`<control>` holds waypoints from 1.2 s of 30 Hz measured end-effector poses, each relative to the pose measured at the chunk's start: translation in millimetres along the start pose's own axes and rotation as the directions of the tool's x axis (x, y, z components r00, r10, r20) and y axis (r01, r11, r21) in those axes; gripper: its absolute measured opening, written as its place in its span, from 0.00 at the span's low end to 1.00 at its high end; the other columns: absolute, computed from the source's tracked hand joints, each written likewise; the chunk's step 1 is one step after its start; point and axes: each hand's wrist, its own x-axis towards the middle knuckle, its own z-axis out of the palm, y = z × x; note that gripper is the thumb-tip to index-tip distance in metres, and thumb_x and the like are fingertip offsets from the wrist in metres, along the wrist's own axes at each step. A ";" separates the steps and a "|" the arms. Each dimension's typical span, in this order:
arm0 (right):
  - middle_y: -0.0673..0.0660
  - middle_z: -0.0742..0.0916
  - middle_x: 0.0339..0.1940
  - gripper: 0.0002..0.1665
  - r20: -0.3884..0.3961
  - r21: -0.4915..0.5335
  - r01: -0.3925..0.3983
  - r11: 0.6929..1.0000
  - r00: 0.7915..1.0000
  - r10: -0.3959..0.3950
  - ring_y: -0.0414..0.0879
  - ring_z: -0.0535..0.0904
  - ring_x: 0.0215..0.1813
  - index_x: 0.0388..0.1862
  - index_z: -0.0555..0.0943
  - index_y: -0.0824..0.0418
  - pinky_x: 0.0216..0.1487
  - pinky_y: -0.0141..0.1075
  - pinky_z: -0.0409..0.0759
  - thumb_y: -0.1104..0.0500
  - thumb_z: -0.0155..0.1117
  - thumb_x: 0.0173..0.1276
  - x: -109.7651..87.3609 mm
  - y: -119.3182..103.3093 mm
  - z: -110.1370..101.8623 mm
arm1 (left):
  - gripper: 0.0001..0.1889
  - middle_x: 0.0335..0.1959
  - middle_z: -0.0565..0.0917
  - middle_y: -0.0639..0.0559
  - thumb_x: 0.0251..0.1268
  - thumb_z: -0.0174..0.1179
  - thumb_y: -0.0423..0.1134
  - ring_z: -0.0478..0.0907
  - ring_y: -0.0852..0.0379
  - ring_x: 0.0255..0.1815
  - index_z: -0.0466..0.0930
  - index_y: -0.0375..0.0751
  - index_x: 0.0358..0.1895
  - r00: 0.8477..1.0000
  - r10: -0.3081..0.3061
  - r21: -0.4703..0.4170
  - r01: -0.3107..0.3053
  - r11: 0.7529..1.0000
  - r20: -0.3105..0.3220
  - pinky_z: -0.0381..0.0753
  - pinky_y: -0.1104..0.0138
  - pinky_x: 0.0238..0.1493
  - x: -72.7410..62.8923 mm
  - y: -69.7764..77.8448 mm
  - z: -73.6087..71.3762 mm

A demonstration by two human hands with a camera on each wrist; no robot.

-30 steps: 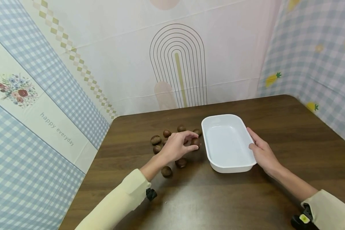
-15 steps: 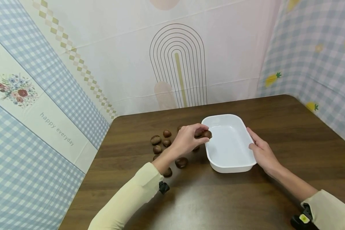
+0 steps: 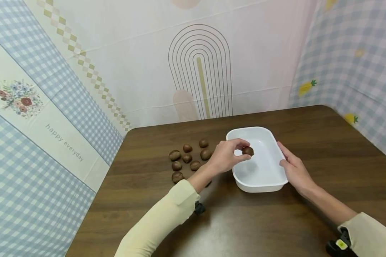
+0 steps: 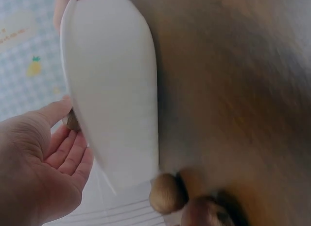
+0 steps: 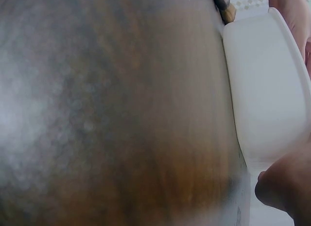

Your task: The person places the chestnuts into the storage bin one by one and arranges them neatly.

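My left hand (image 3: 227,156) pinches a brown chestnut (image 3: 248,151) between thumb and fingers, over the inside of a white rectangular dish (image 3: 266,174). In the left wrist view that chestnut (image 4: 73,120) peeks out between the thumb and fingers, beside the dish's outer wall (image 4: 112,90). On the far side, my right hand (image 3: 296,174) grips the dish's right edge, thumb at the rim. The right wrist view has part of the right hand (image 5: 289,187) against the dish (image 5: 267,85). No chestnut shows in the visible part of the dish's floor.
Several loose chestnuts (image 3: 187,158) lie on the dark wooden table (image 3: 244,221) left of the dish, some partly hidden behind the left forearm. A patterned cloth (image 3: 260,53) hangs behind the table, with blue checked cloth (image 3: 366,78) at the right.
My left hand has lifted a chestnut from beside the dish and moved right, over the dish. My right hand and the dish have stayed in place.
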 end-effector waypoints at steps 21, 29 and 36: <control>0.66 0.54 0.87 0.38 -0.028 0.020 0.034 0.999 0.999 -0.033 0.68 0.53 0.83 0.89 0.48 0.61 0.53 0.13 0.67 0.67 0.37 0.83 -0.1 0.5 0.9 | 0.20 0.52 0.90 0.66 0.69 0.74 0.50 0.81 0.76 0.50 0.88 0.52 0.61 0.979 0.041 0.217 -0.085 0.973 0.202 0.74 0.77 0.55 17.8 36.5 53.5; 0.64 0.52 0.88 0.38 -0.021 0.010 0.023 1.000 1.000 -0.022 0.68 0.48 0.85 0.89 0.46 0.59 0.75 0.27 0.61 0.66 0.36 0.84 -0.3 -0.1 1.4 | 0.19 0.47 0.90 0.69 0.69 0.74 0.51 0.79 0.77 0.46 0.89 0.53 0.60 0.959 0.011 0.238 -0.081 0.968 0.282 0.73 0.78 0.51 18.1 45.5 61.1; 0.65 0.52 0.88 0.38 -0.027 0.021 0.021 1.000 0.999 -0.021 0.68 0.47 0.85 0.89 0.46 0.60 0.78 0.31 0.58 0.66 0.35 0.83 -1.0 -0.4 1.5 | 0.17 0.43 0.90 0.71 0.69 0.74 0.50 0.78 0.78 0.43 0.90 0.55 0.59 0.942 0.009 0.214 -0.085 0.973 0.336 0.72 0.79 0.49 18.5 47.8 63.0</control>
